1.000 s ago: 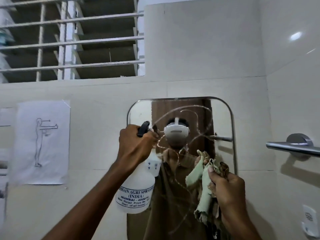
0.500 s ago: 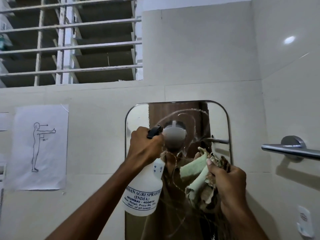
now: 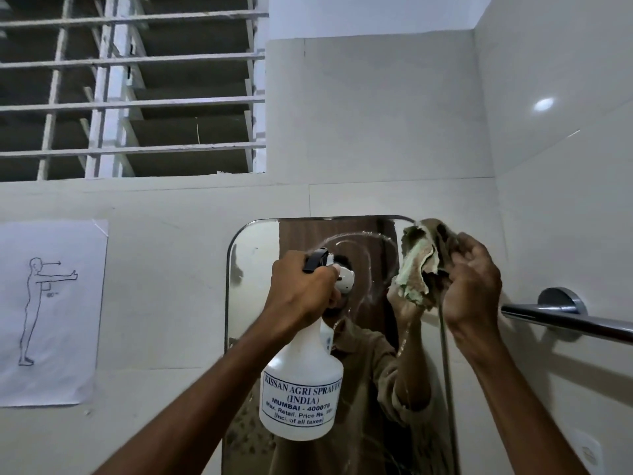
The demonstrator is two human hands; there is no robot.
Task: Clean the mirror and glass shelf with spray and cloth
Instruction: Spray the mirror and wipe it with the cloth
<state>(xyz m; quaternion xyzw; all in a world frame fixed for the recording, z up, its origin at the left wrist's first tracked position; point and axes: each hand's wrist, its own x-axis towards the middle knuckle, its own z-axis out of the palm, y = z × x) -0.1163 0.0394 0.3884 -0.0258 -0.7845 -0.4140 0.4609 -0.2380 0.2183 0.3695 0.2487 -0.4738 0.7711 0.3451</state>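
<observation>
A rounded wall mirror (image 3: 253, 289) hangs low in the middle, with curved wet streaks across its upper part. My left hand (image 3: 301, 293) grips the neck of a white spray bottle (image 3: 301, 395) with a dark trigger, held in front of the mirror. My right hand (image 3: 474, 286) holds a bunched green and brown cloth (image 3: 421, 269) against the mirror's top right corner. The mirror reflects a person wearing a headset. No glass shelf is in view.
A chrome towel bar (image 3: 565, 318) juts from the right wall, close to my right wrist. A paper sheet with a drawn standing figure (image 3: 48, 313) is taped to the tiled wall at left. A barred window (image 3: 130, 87) fills the upper left.
My right hand has lifted the cloth from the mirror's middle right up to its top right corner. The view tilted up, so the mirror sits lower. The bottle stayed in front of the mirror.
</observation>
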